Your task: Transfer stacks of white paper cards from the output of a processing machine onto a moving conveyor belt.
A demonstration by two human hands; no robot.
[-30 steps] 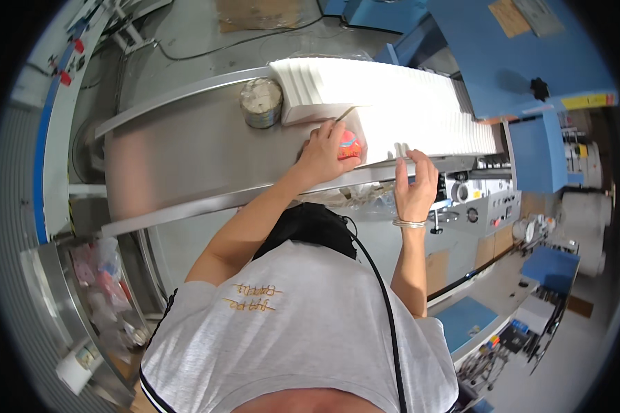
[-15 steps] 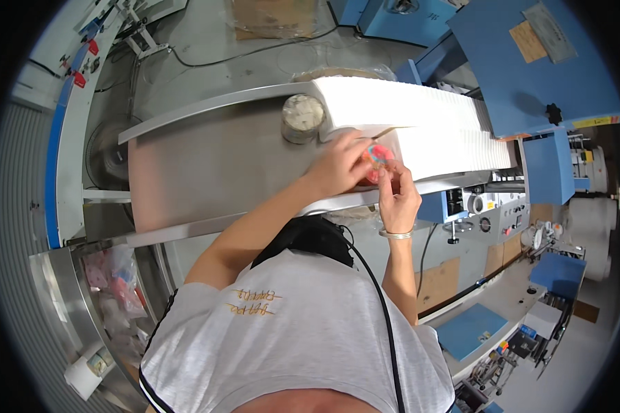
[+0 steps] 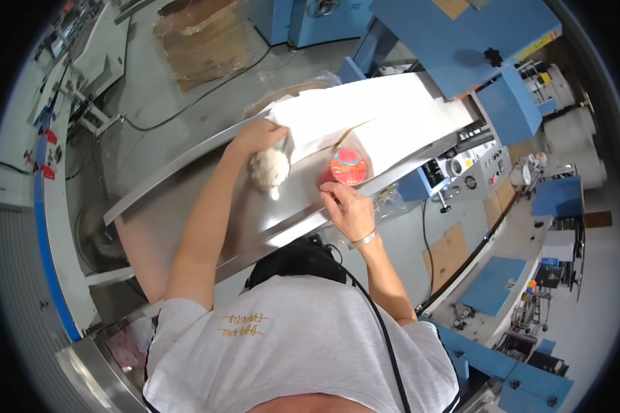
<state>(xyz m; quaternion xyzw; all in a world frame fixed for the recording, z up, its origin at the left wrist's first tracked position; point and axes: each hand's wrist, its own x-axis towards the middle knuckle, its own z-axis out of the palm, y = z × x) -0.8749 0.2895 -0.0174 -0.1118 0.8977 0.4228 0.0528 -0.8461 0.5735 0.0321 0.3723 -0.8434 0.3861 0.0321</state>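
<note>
Around half past eight on the far left, it's a blue-edged frame [image 3: 65,275], and across at nine runs the steel chute [image 3: 162,213], slanting up to the right. On to eleven o'clock, and there's the left hand [image 3: 258,136], its forearm reaching over the chute, fingers bunched close together at the near end of the white stack [image 3: 372,103]; whether they pinch it, I can't tell. Just beneath, at half past ten, sits a pale-topped cylinder [image 3: 270,168] on the chute. Now to half past one, and here's the red pack [image 3: 348,167], round-topped with a streak of blue, standing on the chute just beside the stack. And the right hand [image 3: 351,212], at three, meets its lower-left edge! Fingertips at the pack, thumb tucked close below, the gap narrow; whether that's a firm hold, I can't tell. A bracelet [image 3: 363,239] rings that wrist. Over it all, the stack spreads at one o'clock toward a blue machine [image 3: 455,45] at half past one, farther out. Down at four lies a blue mat [image 3: 492,286].
</note>
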